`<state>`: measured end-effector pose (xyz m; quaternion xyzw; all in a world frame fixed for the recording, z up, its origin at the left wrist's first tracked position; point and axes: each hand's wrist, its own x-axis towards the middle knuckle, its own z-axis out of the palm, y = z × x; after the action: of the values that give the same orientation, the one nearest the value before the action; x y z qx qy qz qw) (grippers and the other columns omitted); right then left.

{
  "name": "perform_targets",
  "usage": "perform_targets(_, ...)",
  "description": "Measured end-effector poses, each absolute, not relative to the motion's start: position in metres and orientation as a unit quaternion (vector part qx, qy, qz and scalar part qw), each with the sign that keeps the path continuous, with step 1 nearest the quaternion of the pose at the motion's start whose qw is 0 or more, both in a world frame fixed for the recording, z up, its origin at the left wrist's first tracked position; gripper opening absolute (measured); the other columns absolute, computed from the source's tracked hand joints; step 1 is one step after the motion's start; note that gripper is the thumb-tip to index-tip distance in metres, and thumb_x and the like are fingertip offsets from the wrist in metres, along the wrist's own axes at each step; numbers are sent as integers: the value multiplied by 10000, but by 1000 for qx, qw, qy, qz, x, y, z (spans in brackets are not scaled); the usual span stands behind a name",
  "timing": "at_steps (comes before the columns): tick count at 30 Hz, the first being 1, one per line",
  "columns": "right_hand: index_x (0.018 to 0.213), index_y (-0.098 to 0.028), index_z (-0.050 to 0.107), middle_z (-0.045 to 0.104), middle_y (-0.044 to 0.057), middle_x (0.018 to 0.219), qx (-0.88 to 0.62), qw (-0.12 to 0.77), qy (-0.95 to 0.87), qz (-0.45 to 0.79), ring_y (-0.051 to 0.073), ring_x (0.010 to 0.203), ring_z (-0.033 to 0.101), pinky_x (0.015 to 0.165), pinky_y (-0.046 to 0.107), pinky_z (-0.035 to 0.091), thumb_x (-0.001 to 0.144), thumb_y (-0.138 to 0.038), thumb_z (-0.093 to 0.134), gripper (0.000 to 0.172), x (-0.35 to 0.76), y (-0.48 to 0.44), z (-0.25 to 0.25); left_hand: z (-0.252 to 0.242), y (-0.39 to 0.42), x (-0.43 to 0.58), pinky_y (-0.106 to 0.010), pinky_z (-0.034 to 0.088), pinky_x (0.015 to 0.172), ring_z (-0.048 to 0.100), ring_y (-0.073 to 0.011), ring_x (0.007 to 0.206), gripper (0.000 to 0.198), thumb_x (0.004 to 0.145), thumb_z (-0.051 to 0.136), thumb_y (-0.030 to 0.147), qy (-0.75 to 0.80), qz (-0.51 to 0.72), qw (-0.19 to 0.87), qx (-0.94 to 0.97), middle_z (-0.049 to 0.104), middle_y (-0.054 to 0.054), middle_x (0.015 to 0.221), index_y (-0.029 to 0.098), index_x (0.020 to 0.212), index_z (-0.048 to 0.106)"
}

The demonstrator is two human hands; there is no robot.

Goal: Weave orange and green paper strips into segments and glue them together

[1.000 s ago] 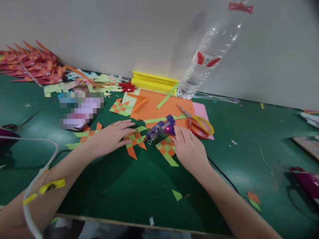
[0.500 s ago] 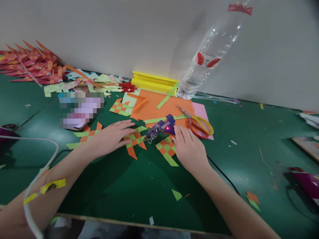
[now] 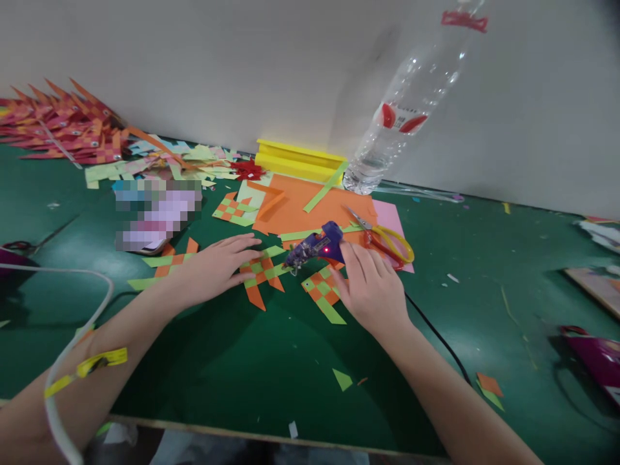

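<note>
My right hand (image 3: 372, 287) is closed round the handle of a dark blue glue gun (image 3: 317, 247) with a lit red light. Its nozzle, crusted with clear glue, points left at a woven orange and green paper fish (image 3: 256, 274). Stretched out, the fingers of my left hand (image 3: 220, 266) lie on the left edge of that woven piece. Below the glue gun a second woven fish (image 3: 323, 292) with a small eye lies flat. Another woven piece (image 3: 169, 263) is partly covered by my left forearm.
Scissors (image 3: 390, 240) lie on orange paper (image 3: 314, 203) behind the glue gun. A tall plastic bottle (image 3: 402, 116) leans on the wall beside a yellow folded strip (image 3: 298, 160). Left are a blurred phone (image 3: 162, 216), paper scraps (image 3: 194, 155) and a red-orange fish pile (image 3: 72, 129).
The glue gun has shifted very slightly, and my right thumb sits a little lower and more apart from it. My left hand has stayed in place.
</note>
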<state>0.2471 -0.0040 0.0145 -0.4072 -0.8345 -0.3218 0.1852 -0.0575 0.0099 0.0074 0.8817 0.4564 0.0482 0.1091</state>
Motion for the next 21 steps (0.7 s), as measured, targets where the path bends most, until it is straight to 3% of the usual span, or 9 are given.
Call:
perform_targets(8,1336,-93,416,643,189,1075,-458,260,-780,-338,289,968,626,814,391,511,907,-391,545,538,285,17,22,6,9,-58,-474,325,1133,338,-254,1410,487,980,353,504,462,45,112,879,434,-80,1497,226,1337,533)
perform_targets(12,1329,-96,430,611,225,1081,-554,297,-719,-295,355,1010,598,754,443,507,870,-487,556,616,329,37,19,8,8,-57,-470,324,1133,344,-255,1407,503,979,338,519,461,42,114,879,429,-83,1501,223,1335,534)
perform_targets(16,1235,-62,541,621,272,1025,-712,260,-611,-228,355,835,632,587,407,444,830,-638,511,705,383,55,8,6,8,-58,-461,329,1130,350,-250,1404,496,981,332,519,461,49,114,879,434,-79,1498,234,1336,530)
perform_targets(21,1078,-49,598,610,241,851,-751,239,-570,-233,289,664,591,517,386,363,818,-682,469,696,438,70,-18,1,8,-61,-467,331,1128,344,-254,1408,475,975,370,511,462,59,112,878,422,-68,1508,242,1331,534)
